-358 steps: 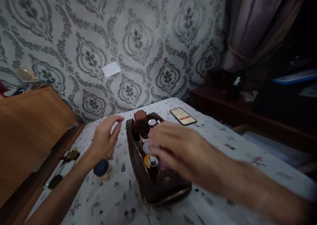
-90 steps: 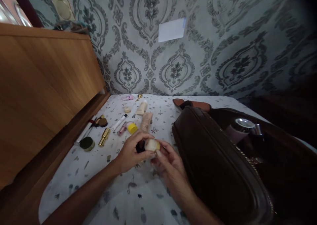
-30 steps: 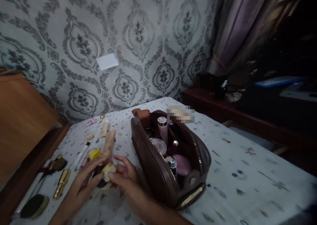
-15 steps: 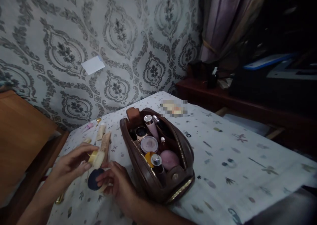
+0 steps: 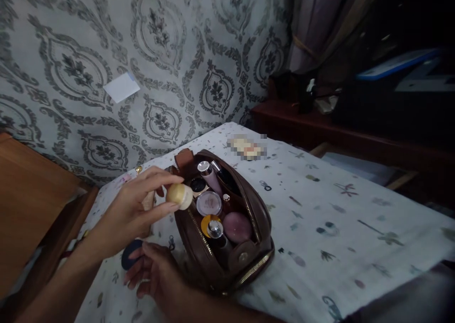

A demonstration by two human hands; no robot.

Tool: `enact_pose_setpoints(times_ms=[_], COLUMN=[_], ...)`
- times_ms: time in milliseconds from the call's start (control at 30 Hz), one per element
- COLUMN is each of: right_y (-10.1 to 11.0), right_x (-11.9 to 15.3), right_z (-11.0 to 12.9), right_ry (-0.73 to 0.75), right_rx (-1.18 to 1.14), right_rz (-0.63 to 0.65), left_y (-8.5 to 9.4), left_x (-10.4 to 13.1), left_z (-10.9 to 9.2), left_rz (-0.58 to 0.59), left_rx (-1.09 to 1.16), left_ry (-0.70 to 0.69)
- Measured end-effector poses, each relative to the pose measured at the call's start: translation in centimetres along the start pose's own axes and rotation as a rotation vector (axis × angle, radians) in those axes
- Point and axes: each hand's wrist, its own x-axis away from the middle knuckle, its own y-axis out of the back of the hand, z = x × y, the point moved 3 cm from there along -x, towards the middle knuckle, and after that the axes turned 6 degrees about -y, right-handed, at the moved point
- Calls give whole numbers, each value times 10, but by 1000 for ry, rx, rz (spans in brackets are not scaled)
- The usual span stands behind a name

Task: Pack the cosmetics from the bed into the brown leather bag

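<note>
My left hand [image 5: 142, 202] grips a small cream jar with a gold lid [image 5: 180, 196] between thumb and fingers, at the left rim of an unzipped brown bag [image 5: 192, 237]. Inside the bag stand a pink tube with a silver cap [image 5: 209, 175], a round clear-lidded compact [image 5: 208, 203], a pink egg-shaped item [image 5: 237, 227], a yellow round item [image 5: 209, 222] and a silver-capped bottle [image 5: 215, 229]. Below, my right hand [image 5: 152, 273] has loosely curled, parted fingers beside a dark blue round item [image 5: 131, 255]; its fingertips overlap the item's edge.
A beige tube [image 5: 148, 202] lies partly behind my left hand. Small gold [image 5: 138, 170] and pink items [image 5: 125, 177] lie near the wall. A blurred yellowish item [image 5: 247, 147] is on the patterned cloth [image 5: 302, 209] behind the bag. An open drawer [image 5: 359, 167] borders the right.
My left hand has lifted the jar up and right, from above the blue item to the bag's rim. My right hand has moved slightly down, and the view has shifted a little.
</note>
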Motion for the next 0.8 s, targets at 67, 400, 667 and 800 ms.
enact_pose_setpoints(times_ms=[67, 400, 667, 800], right_y=[0, -3, -4, -6], right_x=[1, -1, 3, 6], right_z=[-1, -9, -9, -6], right_ry=[-9, -52, -87, -89], right_rx=[2, -22, -58, -60], right_rz=[6, 28, 25, 26], left_y=[-4, -26, -43, -49], left_x=[-11, -39, -48, -55], left_z=[-9, -20, -14, -15], left_rz=[81, 389, 619, 760], left_rx=[-77, -243, -198, -206], left_ry=[-44, -110, -89, -89])
